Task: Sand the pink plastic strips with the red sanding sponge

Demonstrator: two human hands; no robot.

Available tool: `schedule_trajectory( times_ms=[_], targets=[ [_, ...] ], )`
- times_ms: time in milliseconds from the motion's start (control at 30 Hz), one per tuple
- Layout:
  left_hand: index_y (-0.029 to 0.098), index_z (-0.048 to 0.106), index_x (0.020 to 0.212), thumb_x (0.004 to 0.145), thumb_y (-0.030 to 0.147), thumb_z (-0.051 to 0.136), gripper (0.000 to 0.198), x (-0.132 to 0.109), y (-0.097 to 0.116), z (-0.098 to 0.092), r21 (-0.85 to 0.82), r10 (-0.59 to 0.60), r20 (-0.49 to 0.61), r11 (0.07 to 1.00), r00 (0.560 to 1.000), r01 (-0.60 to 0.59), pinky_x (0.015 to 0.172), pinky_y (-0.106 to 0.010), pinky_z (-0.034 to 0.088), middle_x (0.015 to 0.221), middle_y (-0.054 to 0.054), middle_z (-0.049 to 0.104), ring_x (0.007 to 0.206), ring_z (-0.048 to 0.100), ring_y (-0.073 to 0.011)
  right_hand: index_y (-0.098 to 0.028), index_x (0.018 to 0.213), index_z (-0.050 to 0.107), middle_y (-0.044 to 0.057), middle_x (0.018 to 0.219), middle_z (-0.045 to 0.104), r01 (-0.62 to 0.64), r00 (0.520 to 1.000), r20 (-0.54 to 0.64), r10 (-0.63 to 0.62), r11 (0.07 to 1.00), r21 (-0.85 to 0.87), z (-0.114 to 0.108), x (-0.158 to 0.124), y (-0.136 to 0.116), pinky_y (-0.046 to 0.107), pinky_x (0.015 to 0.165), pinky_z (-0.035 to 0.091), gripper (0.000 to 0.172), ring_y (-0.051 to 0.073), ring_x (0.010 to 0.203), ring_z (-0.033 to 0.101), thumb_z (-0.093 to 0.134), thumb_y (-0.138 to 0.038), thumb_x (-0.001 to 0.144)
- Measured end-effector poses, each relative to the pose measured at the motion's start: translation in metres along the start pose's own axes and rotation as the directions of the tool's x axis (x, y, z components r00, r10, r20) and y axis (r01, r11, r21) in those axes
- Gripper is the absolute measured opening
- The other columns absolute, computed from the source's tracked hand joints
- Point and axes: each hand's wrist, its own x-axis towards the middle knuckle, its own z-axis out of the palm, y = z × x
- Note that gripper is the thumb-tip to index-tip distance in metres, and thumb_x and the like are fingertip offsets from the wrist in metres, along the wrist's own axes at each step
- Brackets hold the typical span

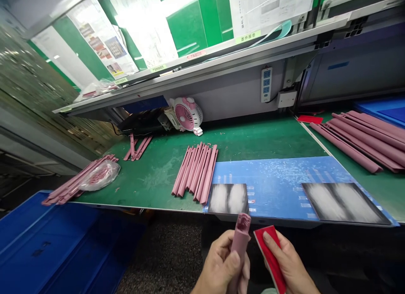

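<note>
From here I see the green bench (142,176) just beyond the fingers. The left hand (221,260) wraps its fingers round a pink tube (241,243), long axis running away from the body, hollow end foremost. That tube lies just left of the right hand (289,258), which pinches a red pad (272,254), apart from it. Well beyond, small labels (248,36) carry characters I can't make out.

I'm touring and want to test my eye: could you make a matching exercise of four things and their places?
1. Red pad
2. Single pink tube
3. Pink-and-white fan
4. Power strip

A. On the grey panel
B. In the left hand
C. At the green bench's back
D. In the right hand

Pairs: 1-D, 2-B, 3-C, 4-A
</note>
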Motion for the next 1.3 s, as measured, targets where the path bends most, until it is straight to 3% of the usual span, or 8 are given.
schedule_trajectory(
  times_ms=[167,300,400,633,900,1000,1167,1300],
  targets=[
    [0.01,0.06,0.117,0.107,0.048,0.029,0.05,0.0,-0.002,-0.004,-0.114,-0.157,-0.079,0.982,0.984,0.148,0.036,-0.014,0.037,0.05,0.003,0.054,0.032,0.039,-0.0052,-0.019,0.086,0.066,-0.003,0.065,0.064,0.123,0.99,0.086,-0.11,0.977,-0.172,-0.013,-0.003,-0.015,0.022,0.054,0.042,0.042,0.012,0.055,0.052,0.082,-0.057,0.075],
    [0.013,0.059,0.109,0.107,0.049,0.028,0.048,-0.006,-0.016,-0.001,-0.222,-0.241,-0.087,0.951,0.967,0.217,0.031,-0.012,0.033,0.056,0.003,0.056,0.03,0.036,-0.0037,-0.018,0.08,0.063,-0.002,0.066,0.061,0.162,0.932,0.359,-0.046,0.939,-0.302,-0.002,-0.008,-0.033,0.022,0.055,0.042,0.039,0.012,0.057,0.05,0.077,-0.054,0.082],
    [0.014,0.057,0.105,0.106,0.051,0.031,0.046,-0.009,-0.019,0.0,-0.206,-0.248,-0.054,0.95,0.967,0.232,0.03,-0.011,0.032,0.057,0.003,0.058,0.03,0.04,-0.0041,-0.017,0.087,0.065,0.001,0.073,0.066,0.158,0.899,0.439,0.002,0.931,-0.329,0.008,-0.01,-0.039,0.024,0.059,0.045,0.039,0.015,0.062,0.056,0.072,-0.056,0.086],
    [0.013,0.058,0.099,0.102,0.059,0.038,0.05,-0.005,-0.027,-0.003,-0.139,-0.323,0.018,0.936,0.946,0.322,0.029,-0.013,0.031,0.051,0.002,0.058,0.029,0.044,-0.007,-0.017,0.079,0.066,0.0,0.068,0.061,0.253,0.934,0.337,-0.118,0.884,-0.392,0.017,-0.007,-0.034,0.025,0.06,0.045,0.041,0.014,0.061,0.05,0.066,-0.055,0.09],
    [0.011,0.066,0.102,0.106,0.056,0.025,0.061,-0.002,-0.04,-0.008,-0.383,-0.204,0.11,0.894,0.973,0.231,0.029,-0.014,0.032,0.041,0.005,0.049,0.023,0.029,-0.0055,-0.019,0.077,0.066,-0.001,0.064,0.065,0.038,0.999,0.023,-0.038,0.999,0.004,0.009,-0.005,-0.005,0.022,0.054,0.046,0.039,0.012,0.054,0.053,0.078,-0.056,0.081],
    [0.013,0.067,0.103,0.106,0.055,0.025,0.06,0.0,-0.038,-0.008,-0.41,-0.198,0.092,0.886,0.976,0.218,0.03,-0.015,0.034,0.043,0.006,0.049,0.023,0.028,-0.0054,-0.019,0.079,0.068,-0.001,0.063,0.065,0.069,0.997,-0.021,-0.07,0.997,-0.046,0.006,-0.005,-0.008,0.023,0.051,0.047,0.04,0.013,0.052,0.055,0.079,-0.057,0.079],
    [0.012,0.06,0.056,0.102,0.066,0.026,0.078,0.002,-0.044,-0.006,-0.338,-0.232,0.151,0.901,0.961,0.271,0.028,-0.015,0.03,0.035,0.0,0.043,0.025,0.037,-0.0069,-0.017,0.079,0.072,0.003,0.07,0.071,0.27,0.963,0.108,-0.247,0.893,-0.359,0.012,0.002,-0.022,0.026,0.059,0.053,0.038,0.018,0.061,0.062,0.078,-0.055,0.08],
    [0.012,0.068,0.096,0.104,0.06,0.028,0.063,-0.001,-0.028,-0.008,-0.47,-0.212,0.161,0.842,0.964,0.264,0.028,-0.013,0.028,0.041,0.006,0.047,0.022,0.028,-0.0049,-0.018,0.089,0.072,0.003,0.071,0.076,0.195,0.965,-0.091,-0.246,0.905,-0.377,-0.006,0.013,-0.016,0.03,0.061,0.057,0.045,0.024,0.065,0.068,0.077,-0.062,0.077]
  ],
)
